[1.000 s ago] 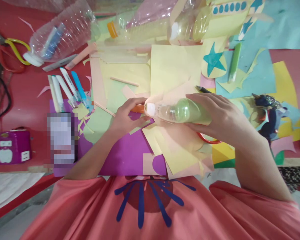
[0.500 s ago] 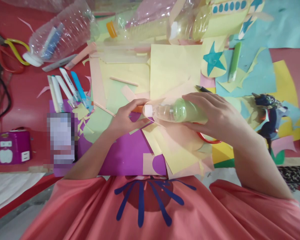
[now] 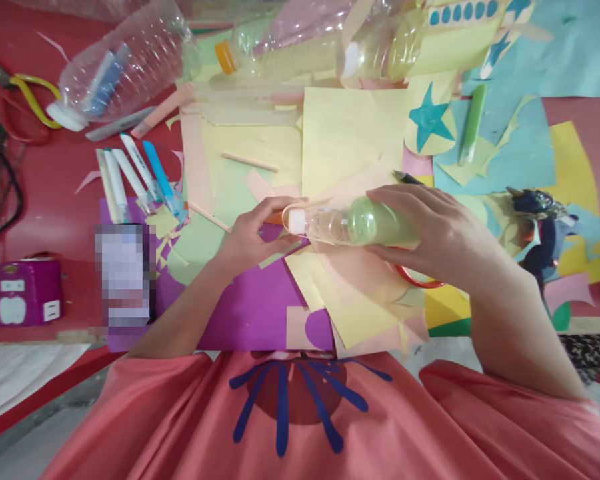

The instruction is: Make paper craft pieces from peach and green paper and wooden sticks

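My right hand (image 3: 437,230) is wrapped round a small clear plastic bottle (image 3: 353,223) with a white cap (image 3: 296,220), held on its side over a pile of yellow and peach paper (image 3: 353,293). My left hand (image 3: 253,233) is curled at the cap end, its fingers pinching a peach paper strip next to an orange object (image 3: 275,218). Purple paper (image 3: 253,310) lies under my left wrist. A red scissors handle (image 3: 420,280) shows below my right hand.
Several marker pens (image 3: 130,177) lie at the left, with a large clear bottle (image 3: 123,67) behind them. More bottles (image 3: 305,53) lie at the back. A purple box (image 3: 27,293), yellow-handled scissors (image 3: 30,100), a green glue stick (image 3: 471,123) and a dark glue gun (image 3: 540,223) lie around.
The bottle has shifted slightly left and up, its cap now meeting my left fingers. My left hand has closed more tightly round the paper at the cap.
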`<state>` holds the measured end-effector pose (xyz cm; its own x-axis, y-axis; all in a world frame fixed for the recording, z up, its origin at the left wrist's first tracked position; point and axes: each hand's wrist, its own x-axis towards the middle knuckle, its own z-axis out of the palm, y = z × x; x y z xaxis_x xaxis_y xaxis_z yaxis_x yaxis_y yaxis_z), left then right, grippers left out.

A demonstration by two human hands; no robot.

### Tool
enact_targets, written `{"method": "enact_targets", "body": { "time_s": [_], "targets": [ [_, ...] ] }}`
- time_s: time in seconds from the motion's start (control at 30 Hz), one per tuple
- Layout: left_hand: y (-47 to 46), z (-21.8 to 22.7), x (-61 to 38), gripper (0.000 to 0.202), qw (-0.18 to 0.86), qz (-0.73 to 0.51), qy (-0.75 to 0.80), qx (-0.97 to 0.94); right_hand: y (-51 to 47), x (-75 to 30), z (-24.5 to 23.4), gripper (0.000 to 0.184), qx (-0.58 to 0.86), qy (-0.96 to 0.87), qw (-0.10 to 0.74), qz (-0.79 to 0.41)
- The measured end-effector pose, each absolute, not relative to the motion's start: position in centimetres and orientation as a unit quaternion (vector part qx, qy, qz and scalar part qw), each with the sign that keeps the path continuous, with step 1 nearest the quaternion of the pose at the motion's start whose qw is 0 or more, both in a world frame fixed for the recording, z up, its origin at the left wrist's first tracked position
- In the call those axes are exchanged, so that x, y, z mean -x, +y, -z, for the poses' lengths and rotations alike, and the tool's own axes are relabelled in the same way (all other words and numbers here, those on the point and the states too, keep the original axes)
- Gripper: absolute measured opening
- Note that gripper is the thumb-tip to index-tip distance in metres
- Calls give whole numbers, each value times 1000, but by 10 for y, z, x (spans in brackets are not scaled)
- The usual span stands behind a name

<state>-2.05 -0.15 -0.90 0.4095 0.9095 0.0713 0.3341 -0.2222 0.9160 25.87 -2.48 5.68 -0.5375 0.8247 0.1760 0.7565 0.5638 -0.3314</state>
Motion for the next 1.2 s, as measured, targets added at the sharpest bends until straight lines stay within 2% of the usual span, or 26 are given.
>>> {"method": "enact_targets", "body": {
  "time_s": [0.43,0.63,1.2],
  "targets": [
    [0,5,21,47,455,-323,413,-720,-26,-260,-57,47,454,-871,158,-102],
    [1,-1,18,52,463,-301,410,-726,-28,-257,-57,40,454,-872,155,-99],
    [-2,1,15,51,465,-308,452,-697,-29,-254,-54,39,439,-880,159,-88]
  ]
}}
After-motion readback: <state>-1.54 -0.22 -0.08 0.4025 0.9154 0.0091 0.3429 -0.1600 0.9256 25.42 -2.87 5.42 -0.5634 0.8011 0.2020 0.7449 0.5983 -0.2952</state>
